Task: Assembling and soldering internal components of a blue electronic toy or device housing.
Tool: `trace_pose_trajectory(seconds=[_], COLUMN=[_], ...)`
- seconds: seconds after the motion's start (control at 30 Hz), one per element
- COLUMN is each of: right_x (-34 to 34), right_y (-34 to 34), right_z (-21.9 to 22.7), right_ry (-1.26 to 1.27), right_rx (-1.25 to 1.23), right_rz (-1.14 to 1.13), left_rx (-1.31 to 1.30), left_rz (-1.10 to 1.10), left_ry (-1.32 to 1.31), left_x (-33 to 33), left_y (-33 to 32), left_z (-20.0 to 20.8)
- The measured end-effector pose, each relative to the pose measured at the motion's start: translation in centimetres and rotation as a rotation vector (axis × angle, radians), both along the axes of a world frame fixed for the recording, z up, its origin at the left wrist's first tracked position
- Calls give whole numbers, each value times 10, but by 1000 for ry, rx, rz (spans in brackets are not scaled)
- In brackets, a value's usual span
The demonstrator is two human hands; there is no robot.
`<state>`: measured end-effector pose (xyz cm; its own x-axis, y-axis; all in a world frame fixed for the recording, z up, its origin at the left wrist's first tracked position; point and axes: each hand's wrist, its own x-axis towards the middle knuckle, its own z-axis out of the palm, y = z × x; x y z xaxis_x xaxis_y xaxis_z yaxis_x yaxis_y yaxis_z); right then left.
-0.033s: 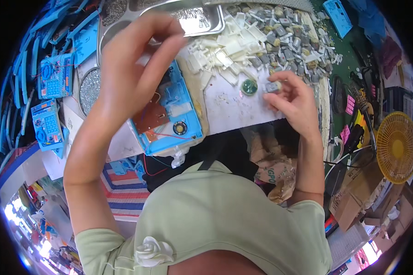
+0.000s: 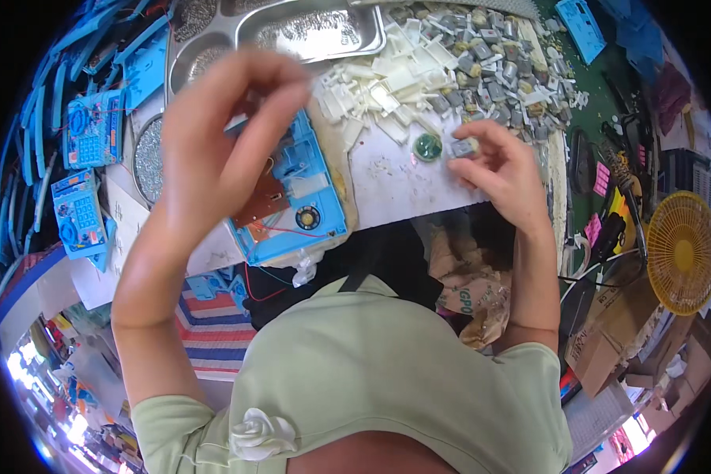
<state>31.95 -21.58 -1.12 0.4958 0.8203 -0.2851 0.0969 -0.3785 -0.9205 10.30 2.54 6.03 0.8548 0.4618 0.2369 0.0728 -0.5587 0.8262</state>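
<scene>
My left hand (image 2: pixel 213 142) is raised over the blue plastic casing (image 2: pixel 333 182), blurred, with thumb and fingers curled together in a pinch; what is between the fingertips is too smeared to see. The casing lies open, showing a brown circuit board (image 2: pixel 262 204), a round black part (image 2: pixel 308 218) and thin wires, partly covered by that hand. On the right, a small grey motor (image 2: pixel 464 148) is pinched between the thumb and fingers of my right hand (image 2: pixel 507 170). Just left of the motor, a round green piece (image 2: pixel 427 147) rests on the white work surface (image 2: pixel 395 193).
Behind are a metal compartment tray (image 2: pixel 382 31) with small metal parts, white plastic pieces (image 2: pixel 387 87) and a heap of grey motors (image 2: pixel 482 51). A round tin (image 2: pixel 140 162) of small parts stands left, near blue keypad toys (image 2: pixel 81 213). A yellow fan (image 2: pixel 682 253) is at right.
My left hand has shifted slightly down and left, uncovering more of the metal tray. My right hand, still holding the motor, has moved slightly left.
</scene>
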Motion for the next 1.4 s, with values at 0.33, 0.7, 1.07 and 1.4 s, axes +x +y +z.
trace_pose_trajectory(seconds=[0.33, 0.7, 1.07, 1.4], right_x=[15, 4, -90, -91], right_y=[34, 48, 43, 57], right_z=[14, 33, -2, 5], right_ry=[-455, -350, 931, 889], right_rx=[-226, -259, 171, -13], right_rz=[469, 480, 236, 296], left_rx=[-676, -530, -630, -624], left_rz=[72, 168, 164, 113], left_ry=[-28, -13, -10, -40], left_x=[-93, -84, -73, -77], left_y=[-66, -83, -86, -86], left_z=[-30, -43, -56, -59])
